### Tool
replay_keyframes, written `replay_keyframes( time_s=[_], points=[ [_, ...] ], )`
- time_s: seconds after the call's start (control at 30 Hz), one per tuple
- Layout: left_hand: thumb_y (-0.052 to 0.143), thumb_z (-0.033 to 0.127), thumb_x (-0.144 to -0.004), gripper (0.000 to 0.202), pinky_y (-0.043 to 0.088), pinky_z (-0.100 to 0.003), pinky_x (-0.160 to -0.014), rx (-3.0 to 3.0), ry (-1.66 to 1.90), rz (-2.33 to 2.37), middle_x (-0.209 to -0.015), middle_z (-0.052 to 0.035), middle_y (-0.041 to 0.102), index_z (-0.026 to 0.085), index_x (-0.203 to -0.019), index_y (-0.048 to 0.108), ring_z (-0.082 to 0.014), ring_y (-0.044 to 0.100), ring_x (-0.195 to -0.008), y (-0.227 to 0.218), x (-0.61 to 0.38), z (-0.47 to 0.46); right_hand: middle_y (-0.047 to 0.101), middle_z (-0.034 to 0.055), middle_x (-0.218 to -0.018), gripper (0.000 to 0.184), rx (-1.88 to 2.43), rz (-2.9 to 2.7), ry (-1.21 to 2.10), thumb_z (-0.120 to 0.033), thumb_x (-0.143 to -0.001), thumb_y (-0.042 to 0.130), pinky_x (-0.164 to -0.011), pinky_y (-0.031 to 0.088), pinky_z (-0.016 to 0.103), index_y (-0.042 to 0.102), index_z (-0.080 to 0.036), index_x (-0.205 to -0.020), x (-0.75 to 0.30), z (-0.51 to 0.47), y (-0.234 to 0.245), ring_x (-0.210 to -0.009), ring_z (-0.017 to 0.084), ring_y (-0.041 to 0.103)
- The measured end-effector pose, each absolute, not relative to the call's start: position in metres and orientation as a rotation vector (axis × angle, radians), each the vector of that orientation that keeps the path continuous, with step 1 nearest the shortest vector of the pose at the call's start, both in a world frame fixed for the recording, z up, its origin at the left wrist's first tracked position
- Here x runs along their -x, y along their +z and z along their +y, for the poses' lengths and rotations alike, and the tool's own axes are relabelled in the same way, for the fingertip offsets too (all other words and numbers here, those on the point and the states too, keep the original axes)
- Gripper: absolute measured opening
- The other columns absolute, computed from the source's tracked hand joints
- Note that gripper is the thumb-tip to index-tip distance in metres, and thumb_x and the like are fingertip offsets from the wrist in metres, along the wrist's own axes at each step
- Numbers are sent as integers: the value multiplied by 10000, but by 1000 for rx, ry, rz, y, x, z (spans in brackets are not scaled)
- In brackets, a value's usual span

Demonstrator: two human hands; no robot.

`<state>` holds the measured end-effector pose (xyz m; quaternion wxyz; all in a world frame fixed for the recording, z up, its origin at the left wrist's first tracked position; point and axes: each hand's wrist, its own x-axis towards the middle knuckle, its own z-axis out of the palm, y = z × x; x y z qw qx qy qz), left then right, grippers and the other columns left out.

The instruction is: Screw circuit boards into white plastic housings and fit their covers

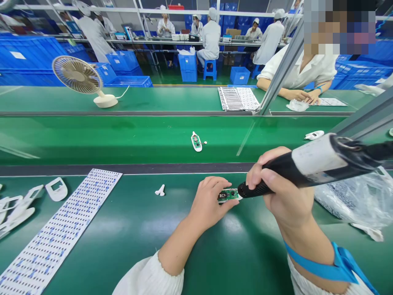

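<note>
The left hand (209, 205) is pinching a small green circuit board (229, 195), with its fingers closed on the board, just above the green workbench (242, 262). The board's long side is pointing right, toward the right hand (278, 180). Those fingers are wrapping tight around a black electric screwdriver (270, 180), its tip touching the board's end. Its white label (319, 157) is showing no words that can be read.

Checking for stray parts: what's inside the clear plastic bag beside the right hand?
The clear plastic bag shows a blue-and-white patterned sheet; folds and glare hide anything else inside.
</note>
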<state>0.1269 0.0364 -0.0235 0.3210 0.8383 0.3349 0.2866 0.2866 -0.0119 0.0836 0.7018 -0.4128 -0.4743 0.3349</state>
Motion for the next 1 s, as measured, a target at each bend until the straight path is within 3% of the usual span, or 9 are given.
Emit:
replay_keyframes(
  time_s=[0.2, 1.0],
  points=[
    [739, 269, -905, 174, 477, -432, -921, -2248, 668, 850, -1109, -50, 709, 223, -1058, 670, -255, 623, -1060, -33, -124, 41, 621, -21, -614, 72, 972, -1059, 720, -200, -873, 678, -547, 494, 340, 644, -222, -932, -288, -5, 74, -530, 191, 604],
    [711, 224, -907, 127, 501, -442, -897, -2220, 623, 830, -1048, -63, 700, 200, -991, 618, -267, 604, -1007, -31, -130, 38, 572, -36, -620, 90, 988, -1066, 791, -192, -847, 671, -519, 442, 323, 593, -219, -814, -289, 6, 62, -516, 162, 557]
  ],
)
